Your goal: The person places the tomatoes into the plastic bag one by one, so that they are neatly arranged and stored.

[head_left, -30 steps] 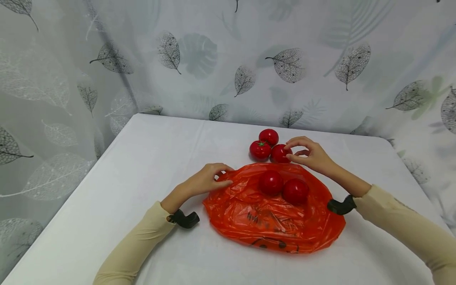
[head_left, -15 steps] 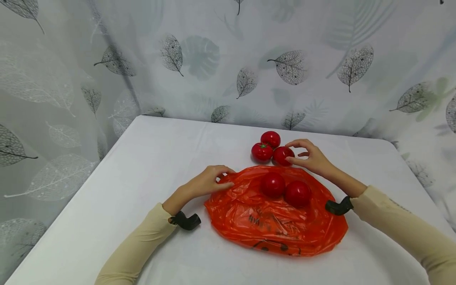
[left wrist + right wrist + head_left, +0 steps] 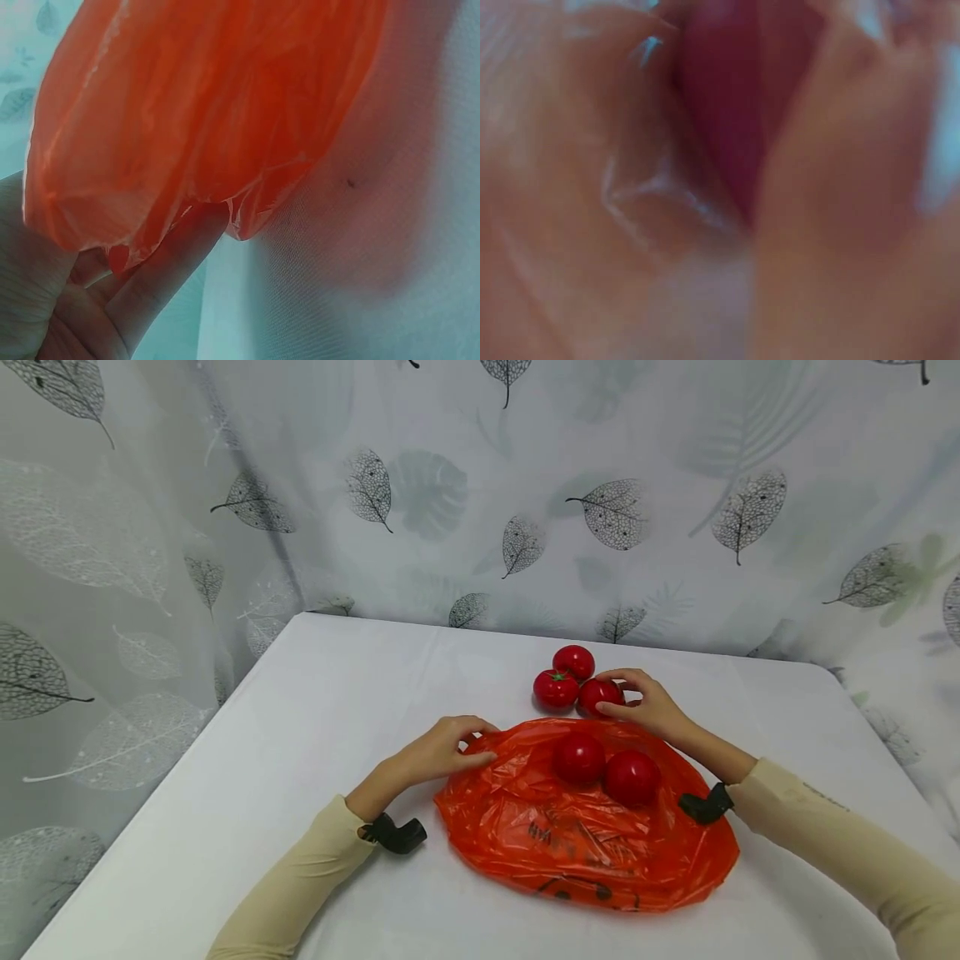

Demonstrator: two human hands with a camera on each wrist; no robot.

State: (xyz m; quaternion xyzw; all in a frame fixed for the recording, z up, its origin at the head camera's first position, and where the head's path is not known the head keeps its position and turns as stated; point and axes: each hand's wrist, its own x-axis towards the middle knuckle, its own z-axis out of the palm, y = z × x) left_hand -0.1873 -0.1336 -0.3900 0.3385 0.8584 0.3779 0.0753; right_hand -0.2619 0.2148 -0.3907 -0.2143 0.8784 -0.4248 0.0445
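Note:
A thin red plastic bag (image 3: 547, 843) with dark printing lies on the white table, its mouth toward the back. My left hand (image 3: 446, 750) holds the bag's left rim; in the left wrist view the fingers (image 3: 169, 274) reach under the orange-looking film. Two tomatoes, one at the left (image 3: 578, 758) and one at the right (image 3: 632, 777), sit in the bag. Behind its mouth, my right hand (image 3: 648, 703) grips another tomato (image 3: 597, 696) between thumb and fingers, still on the table. The right wrist view is blurred, with a dark red shape (image 3: 727, 97) beside film.
Two more tomatoes, a front one with a green calyx (image 3: 555, 690) and one behind it (image 3: 573, 662), touch or nearly touch the gripped one. A leaf-patterned curtain (image 3: 450, 527) hangs behind and beside the table (image 3: 360, 685). Black curved pieces (image 3: 401, 835) stick out from both sleeve cuffs.
My right thumb and fingers have closed in around the nearest loose tomato. The left hand stays on the bag's rim. The whole head view has shifted slightly, so everything appears lower.

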